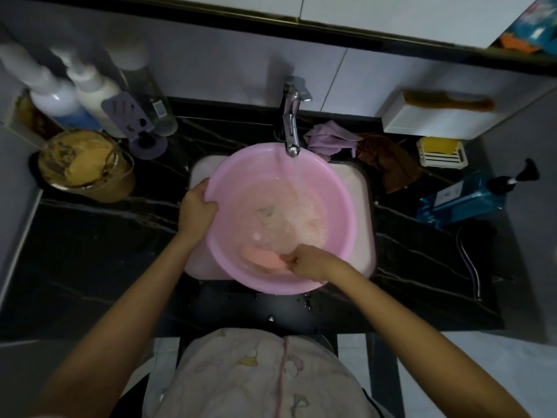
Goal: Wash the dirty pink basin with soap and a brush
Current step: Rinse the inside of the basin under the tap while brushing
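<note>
The pink basin [340, 188] sits tilted in the white sink [363, 206], under the chrome tap [291, 122]. Water runs from the tap into the basin and foams on its bottom. My left hand [197, 205] grips the basin's left rim. My right hand [304, 262] holds a pink-orange brush [262, 256] against the inside of the basin's near wall. A yellow soap bar [438, 145] lies in a white dish on the counter at the right.
The black marble counter [90, 251] carries a gold-lidded jar [84, 164] and bottles [75, 98] at the left. Purple and brown cloths [355, 143] lie behind the sink. A blue pump bottle [470, 197] lies at the right. A wooden brush [449, 102] rests on a white box.
</note>
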The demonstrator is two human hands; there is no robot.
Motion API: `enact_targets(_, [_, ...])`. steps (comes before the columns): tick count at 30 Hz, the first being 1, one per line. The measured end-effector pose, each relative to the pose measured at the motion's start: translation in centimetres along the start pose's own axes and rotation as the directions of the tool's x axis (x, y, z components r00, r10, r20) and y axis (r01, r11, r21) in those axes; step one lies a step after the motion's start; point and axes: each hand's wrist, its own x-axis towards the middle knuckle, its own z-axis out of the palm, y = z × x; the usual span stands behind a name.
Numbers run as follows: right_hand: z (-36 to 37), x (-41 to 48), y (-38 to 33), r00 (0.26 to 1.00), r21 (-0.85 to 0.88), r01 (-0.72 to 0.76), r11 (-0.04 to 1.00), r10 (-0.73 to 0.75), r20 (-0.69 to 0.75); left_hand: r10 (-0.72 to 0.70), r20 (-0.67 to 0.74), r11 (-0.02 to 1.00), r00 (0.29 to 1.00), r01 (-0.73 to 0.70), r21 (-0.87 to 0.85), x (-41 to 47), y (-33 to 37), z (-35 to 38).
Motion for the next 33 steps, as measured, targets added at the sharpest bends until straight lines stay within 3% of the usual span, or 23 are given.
enact_targets(3, [-1.4,-1.8,3.5,0.987,-0.052,-0.149,0.987,0.152,0.049,0.017,0.009,1.0,1.0,-0.016,-0.02,-0.1,-0.1,0.1])
enact_targets(7, [-4.8,-1.5,6.4,0.926,-0.202,-0.365,0.909,0.331,-0.183,0.024,0.006,0.999,1.0,-0.024,-0.029,-0.3,0.0,0.2])
enact_targets(11, [-7.6,-0.4,5.8,0.865,-0.426,-0.433,0.794,0.233,-0.445,0.036,-0.002,0.999,0.999,-0.036,-0.005,-0.5,0.2,0.1])
enact_targets(15, [-8.4,0.0,6.0,0.84,-0.536,-0.412,0.737,0.081,-0.536,0.051,-0.007,0.999,0.999,-0.051,0.004,-0.4,0.1,0.0])
enact_targets(18, [-7.2,-0.5,5.8,0.845,-0.492,-0.44,0.752,0.161,-0.51,0.057,-0.013,0.998,0.998,-0.057,0.003,-0.4,0.1,0.0])
enact_targets(21, [-5.9,-1.9,4.6,0.879,-0.484,-0.456,0.747,0.293,-0.376,0.055,-0.029,0.998,0.998,-0.054,0.017,-0.4,0.1,0.2])
enact_targets(24, [-5.0,-4.0,3.6,0.908,-0.461,-0.416,0.784,0.33,-0.259,0.051,-0.036,0.999,0.998,-0.05,0.02,-0.4,0.1,0.3])
enact_targets(27, [-3.0,-6.2,2.4,0.94,-0.352,-0.339,0.872,0.303,-0.155,0.033,-0.051,0.999,0.998,-0.032,0.024,-0.4,0.2,0.3])
enact_targets(29, [-1.2,-7.5,1.2,0.969,-0.178,-0.247,0.953,0.239,-0.065,0.03,-0.066,0.999,0.997,-0.029,0.023,-0.5,0.3,0.4])
enact_targets(33, [-0.7,-8.3,0.5,0.984,0.02,-0.175,0.984,0.174,0.027,0.046,-0.045,0.999,0.998,-0.045,0.012,-0.5,0.3,0.4])
